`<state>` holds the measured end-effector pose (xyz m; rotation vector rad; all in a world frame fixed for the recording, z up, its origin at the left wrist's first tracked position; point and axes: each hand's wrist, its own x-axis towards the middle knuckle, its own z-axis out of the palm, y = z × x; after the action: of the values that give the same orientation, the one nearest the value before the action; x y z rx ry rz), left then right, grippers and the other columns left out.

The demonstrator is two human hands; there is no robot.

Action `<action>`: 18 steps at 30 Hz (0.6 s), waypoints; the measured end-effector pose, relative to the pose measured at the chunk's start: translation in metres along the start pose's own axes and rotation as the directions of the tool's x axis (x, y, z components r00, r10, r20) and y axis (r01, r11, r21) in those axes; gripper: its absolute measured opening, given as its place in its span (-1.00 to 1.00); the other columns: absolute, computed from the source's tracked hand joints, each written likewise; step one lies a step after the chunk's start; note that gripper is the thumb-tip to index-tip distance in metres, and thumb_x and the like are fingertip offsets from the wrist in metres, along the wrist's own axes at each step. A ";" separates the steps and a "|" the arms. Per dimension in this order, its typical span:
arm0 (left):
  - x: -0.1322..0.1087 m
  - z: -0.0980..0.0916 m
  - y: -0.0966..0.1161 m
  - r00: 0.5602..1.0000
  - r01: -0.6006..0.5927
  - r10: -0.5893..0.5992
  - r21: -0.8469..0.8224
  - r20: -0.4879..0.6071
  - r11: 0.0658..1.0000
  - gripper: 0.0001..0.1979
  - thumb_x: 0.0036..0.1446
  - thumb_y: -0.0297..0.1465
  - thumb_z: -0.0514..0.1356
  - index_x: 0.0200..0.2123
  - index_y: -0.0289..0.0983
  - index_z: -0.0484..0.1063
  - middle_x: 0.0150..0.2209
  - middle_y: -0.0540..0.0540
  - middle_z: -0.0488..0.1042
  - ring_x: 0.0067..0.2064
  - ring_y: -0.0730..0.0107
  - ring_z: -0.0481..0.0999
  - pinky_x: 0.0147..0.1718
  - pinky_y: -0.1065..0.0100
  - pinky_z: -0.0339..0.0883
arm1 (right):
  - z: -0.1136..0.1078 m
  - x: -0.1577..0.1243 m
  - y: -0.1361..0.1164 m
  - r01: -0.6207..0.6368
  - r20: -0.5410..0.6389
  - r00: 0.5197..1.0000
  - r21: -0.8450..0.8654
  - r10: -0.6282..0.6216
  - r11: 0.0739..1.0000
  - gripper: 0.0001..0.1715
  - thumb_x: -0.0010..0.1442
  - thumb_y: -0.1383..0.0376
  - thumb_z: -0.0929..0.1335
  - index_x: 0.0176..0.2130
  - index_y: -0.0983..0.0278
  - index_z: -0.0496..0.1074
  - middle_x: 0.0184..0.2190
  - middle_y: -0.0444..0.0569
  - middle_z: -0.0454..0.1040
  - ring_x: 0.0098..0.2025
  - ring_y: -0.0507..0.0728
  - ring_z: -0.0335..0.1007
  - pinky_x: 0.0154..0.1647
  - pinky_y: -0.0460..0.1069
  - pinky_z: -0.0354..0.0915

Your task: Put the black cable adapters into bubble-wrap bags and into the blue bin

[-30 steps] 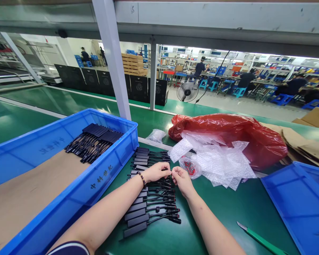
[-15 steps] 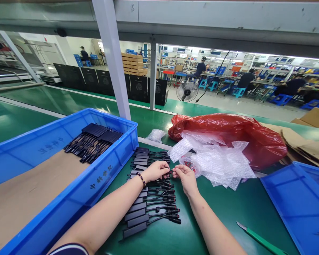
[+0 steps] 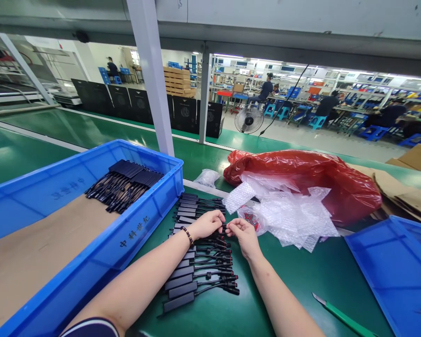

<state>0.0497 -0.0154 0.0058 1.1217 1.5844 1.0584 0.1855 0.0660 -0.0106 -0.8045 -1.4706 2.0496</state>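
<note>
A row of black cabled modules (image 3: 181,282) lies on the green table, cable ends pointing right, several with red-ringed connectors. My left hand (image 3: 207,224) reaches over the middle of the row, its fingers pinched on the black connector end of one cable. Facing it, my right hand (image 3: 243,234) has thumb and forefinger closed at the tip of that same connector; anything small between those fingertips is hidden. Just right of my right hand lies a clear plastic bag (image 3: 251,217) with small red pieces inside.
On the left, a blue crate (image 3: 150,215) holds stacked black modules (image 3: 126,180) on cardboard. Bubble-wrap bags (image 3: 287,215) spill from a red plastic bag (image 3: 312,173). A green-handled knife (image 3: 344,316) lies near another blue bin (image 3: 389,262). A white post (image 3: 152,79) rises behind the table.
Both hands stay together at the connector; the right fingers have curled in slightly. The camera view has shifted a little. The modules lie as before.
</note>
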 end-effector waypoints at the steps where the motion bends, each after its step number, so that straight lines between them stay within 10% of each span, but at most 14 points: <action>1: 0.000 0.000 -0.001 1.000 0.001 -0.001 -0.001 -0.003 1.000 -0.86 -0.05 -0.48 0.03 -0.34 -0.37 0.26 -0.56 -0.01 0.37 -0.55 0.56 0.26 -0.54 0.50 0.10 | 0.000 0.000 0.000 0.005 0.000 1.000 0.006 -0.005 1.000 -0.67 -0.18 0.19 0.44 -0.49 0.37 0.31 -0.47 0.00 0.44 -0.50 0.00 0.35 -0.46 -0.10 0.29; 18: 0.001 0.000 -0.003 1.000 -0.008 0.009 0.040 -0.011 0.999 -0.90 -0.09 -0.49 0.04 -0.41 -0.35 0.25 -0.55 0.00 0.35 -0.53 0.54 0.29 -0.51 0.48 0.15 | 0.004 -0.003 0.002 0.032 0.028 0.999 -0.082 -0.030 0.996 -0.61 -0.13 0.10 0.41 -0.41 0.37 0.37 -0.53 -0.03 0.41 -0.53 0.00 0.31 -0.49 -0.09 0.26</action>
<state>0.0493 -0.0148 0.0028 1.1517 1.6168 1.0445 0.1842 0.0607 -0.0111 -0.7842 -1.5822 1.9951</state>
